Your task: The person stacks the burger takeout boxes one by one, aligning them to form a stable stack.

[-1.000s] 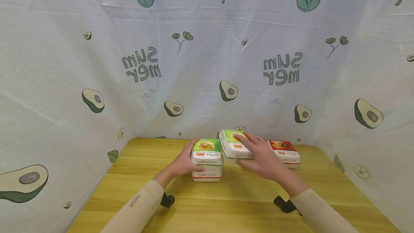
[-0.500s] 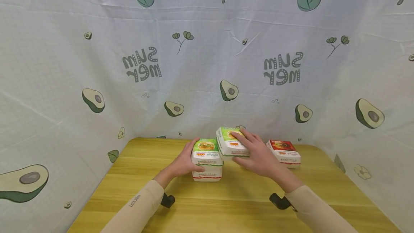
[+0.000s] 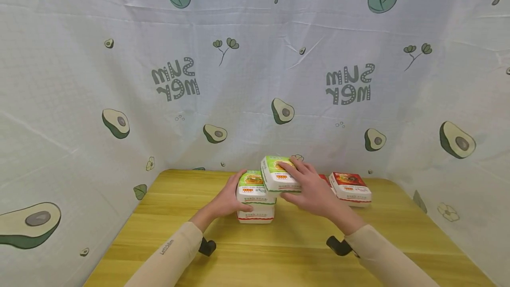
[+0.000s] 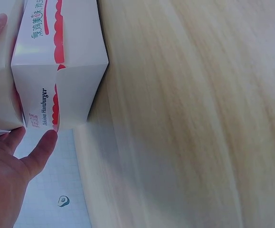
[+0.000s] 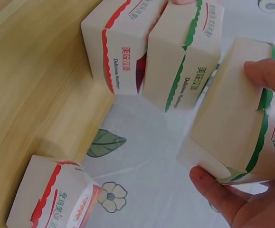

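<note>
Two white hamburger boxes stand stacked at the middle of the table: a red-trimmed box (image 3: 256,214) below, a green-topped box (image 3: 255,193) above. My left hand (image 3: 228,196) grips the stack's left side, thumb in front and fingers behind; the left wrist view shows its fingertips at both boxes. In my right hand (image 3: 316,191) is another green-topped hamburger box (image 3: 272,183), slightly tilted, raised over the stack's right part. The right wrist view shows thumb and fingers around this held box (image 5: 227,109), with a gap between it and the stack's upper box (image 5: 180,61).
A red-topped hamburger box (image 3: 350,188) stands on the wooden table (image 3: 279,265) at the right, with another red box (image 3: 324,178) partly hidden behind my right hand. A white curtain (image 3: 239,79) printed with avocados and leaves hangs behind the table.
My right hand has moved left with the green-topped hamburger box, from beside the stack to over its right part. More of the red box behind that hand shows. My left hand stays put.
</note>
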The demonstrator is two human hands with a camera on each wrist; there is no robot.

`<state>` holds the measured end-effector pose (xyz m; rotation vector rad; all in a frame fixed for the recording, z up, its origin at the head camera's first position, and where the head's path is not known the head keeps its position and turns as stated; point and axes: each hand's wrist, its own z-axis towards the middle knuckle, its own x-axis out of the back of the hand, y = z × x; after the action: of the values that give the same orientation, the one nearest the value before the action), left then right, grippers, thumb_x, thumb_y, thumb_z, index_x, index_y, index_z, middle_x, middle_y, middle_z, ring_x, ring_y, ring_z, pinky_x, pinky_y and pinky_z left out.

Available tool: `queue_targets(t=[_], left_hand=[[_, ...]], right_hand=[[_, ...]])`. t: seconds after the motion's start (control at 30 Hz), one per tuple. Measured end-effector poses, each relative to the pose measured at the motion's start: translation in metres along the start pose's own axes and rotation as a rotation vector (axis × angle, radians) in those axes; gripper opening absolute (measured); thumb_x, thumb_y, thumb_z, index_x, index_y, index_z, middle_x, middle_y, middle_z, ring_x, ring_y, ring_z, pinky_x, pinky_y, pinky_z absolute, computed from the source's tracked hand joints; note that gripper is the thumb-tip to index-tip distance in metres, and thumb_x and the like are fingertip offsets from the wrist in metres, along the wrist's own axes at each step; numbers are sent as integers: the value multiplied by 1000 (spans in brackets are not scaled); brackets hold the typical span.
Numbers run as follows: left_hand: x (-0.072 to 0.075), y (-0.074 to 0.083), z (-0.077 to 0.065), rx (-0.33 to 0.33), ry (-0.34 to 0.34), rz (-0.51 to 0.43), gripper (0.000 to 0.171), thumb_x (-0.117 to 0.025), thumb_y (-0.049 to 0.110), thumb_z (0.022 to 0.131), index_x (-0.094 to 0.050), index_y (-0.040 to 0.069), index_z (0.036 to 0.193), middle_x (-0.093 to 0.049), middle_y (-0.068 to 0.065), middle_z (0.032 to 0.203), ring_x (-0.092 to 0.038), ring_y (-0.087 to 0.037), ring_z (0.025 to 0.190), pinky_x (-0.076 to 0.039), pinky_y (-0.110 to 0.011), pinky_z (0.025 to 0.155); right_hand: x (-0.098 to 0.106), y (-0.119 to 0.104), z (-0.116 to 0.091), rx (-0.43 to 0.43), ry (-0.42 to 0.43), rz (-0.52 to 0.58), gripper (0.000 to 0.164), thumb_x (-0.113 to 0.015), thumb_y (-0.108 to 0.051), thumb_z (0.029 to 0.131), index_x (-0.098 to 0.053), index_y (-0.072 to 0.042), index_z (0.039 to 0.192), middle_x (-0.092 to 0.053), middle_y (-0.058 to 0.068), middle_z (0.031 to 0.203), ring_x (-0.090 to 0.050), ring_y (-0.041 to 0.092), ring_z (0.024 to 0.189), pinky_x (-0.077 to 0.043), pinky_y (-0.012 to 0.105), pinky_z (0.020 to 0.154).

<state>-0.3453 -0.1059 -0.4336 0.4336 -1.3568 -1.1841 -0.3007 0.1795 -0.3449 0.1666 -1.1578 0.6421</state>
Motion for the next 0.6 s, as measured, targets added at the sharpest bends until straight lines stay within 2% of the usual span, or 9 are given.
queue_targets(t=[0.4, 0.6], left_hand=[[0, -2, 0, 0, 1, -10, 117, -93, 25, 67, -20, 28, 159, -30, -10, 151, -48, -23, 120, -41, -46, 106], [0, -2, 0, -13, -4, -13, 117, -93, 25, 68, -19, 26, 159, -29, -11, 152, -47, -24, 122, -41, -48, 106]], right_hand=[[-5, -7, 10, 36, 28, -17, 83, -76, -52, 84, -35, -39, 155, -32, 6, 163, -37, 37, 141, -52, 58, 89], [-9, -9, 15, 39, 39, -32, 83, -76, -52, 84, -35, -40, 155, -34, 6, 162, -40, 36, 139, -53, 56, 85]])
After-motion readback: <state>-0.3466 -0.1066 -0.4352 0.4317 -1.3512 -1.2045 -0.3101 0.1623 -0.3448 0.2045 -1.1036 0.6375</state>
